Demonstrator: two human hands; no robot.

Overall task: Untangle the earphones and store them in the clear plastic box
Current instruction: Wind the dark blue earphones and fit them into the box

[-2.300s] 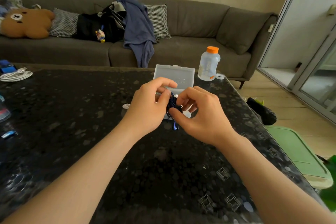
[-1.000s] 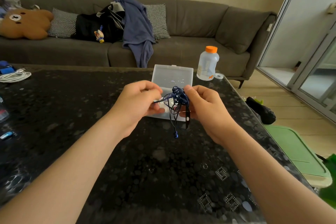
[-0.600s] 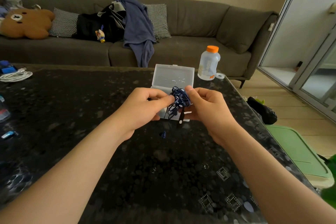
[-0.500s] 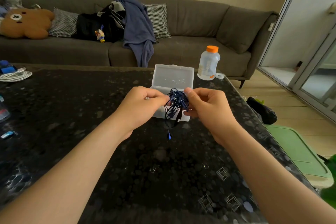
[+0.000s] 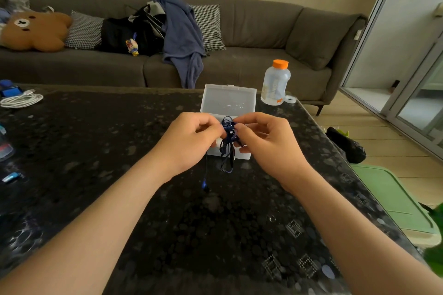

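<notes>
Earphones (image 5: 227,137) are being pinched as a knotted bundle between left hand (image 5: 189,142) and right hand (image 5: 266,142) at frame centre, with loops hanging straight down toward the bench (image 5: 96,151). Clear plastic box (image 5: 229,100) is lying open directly behind the hands, about equally near to both.

**Knotted dark blue earphones (image 5: 227,141) held up in front of the open clear plastic box (image 5: 229,99)**

The cord is bunched into a tight tangle, pinched on either side by the left hand (image 5: 189,141) and the right hand (image 5: 266,145), and it covers part of the box's base. Several loops hang below the knot across the box's near wall. One strand drops lower, just left of the box, ending in a small blue piece. The box's lid stands upright at its far side, and its base is mostly hidden.
</notes>
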